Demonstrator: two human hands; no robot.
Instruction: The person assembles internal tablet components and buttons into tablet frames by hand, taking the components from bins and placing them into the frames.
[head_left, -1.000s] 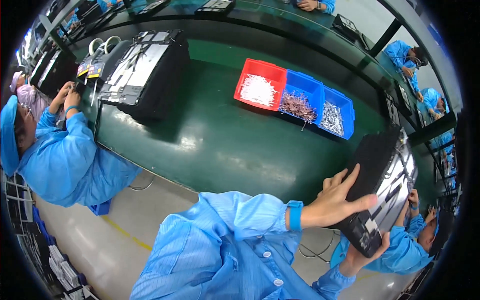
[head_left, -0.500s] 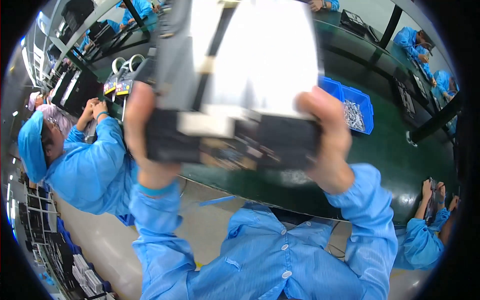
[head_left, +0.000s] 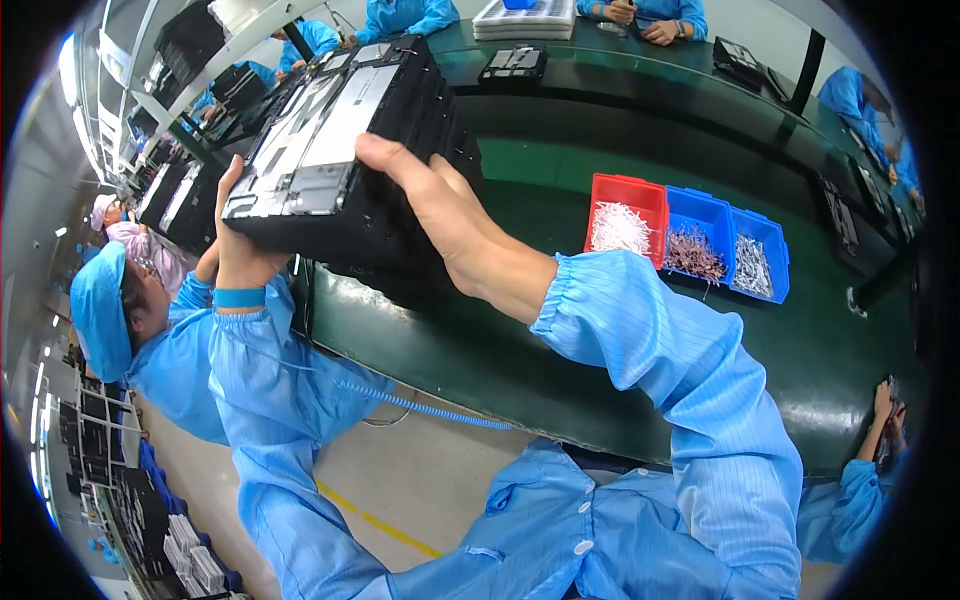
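A thick stack of black and silver flat device housings point(head_left: 330, 120) is gripped between both my hands above the bench's left part. My left hand point(head_left: 245, 250) holds the stack's near left corner, thumb up along the side. On the right side, my right hand point(head_left: 455, 220) grips it with the thumb lying over the top face; its other fingers are partly hidden. Whether the stack's dark underside touches the bench, I cannot tell. A blue wrist strap point(head_left: 240, 298) circles my left wrist, and a blue coiled cord point(head_left: 430, 408) runs near the bench's front edge.
On the green bench point(head_left: 560, 370) stand a red bin point(head_left: 655, 200) of white pieces, a blue bin point(head_left: 690, 205) of brownish pieces and another blue bin point(head_left: 770, 240) of silvery pieces. A co-worker point(head_left: 165, 330) sits close at left. A dark post point(head_left: 885, 270) rises at right.
The stack has moved left and lower, away from in front of my chest, still in both hands. It is now turned at an angle, and all three bins show.
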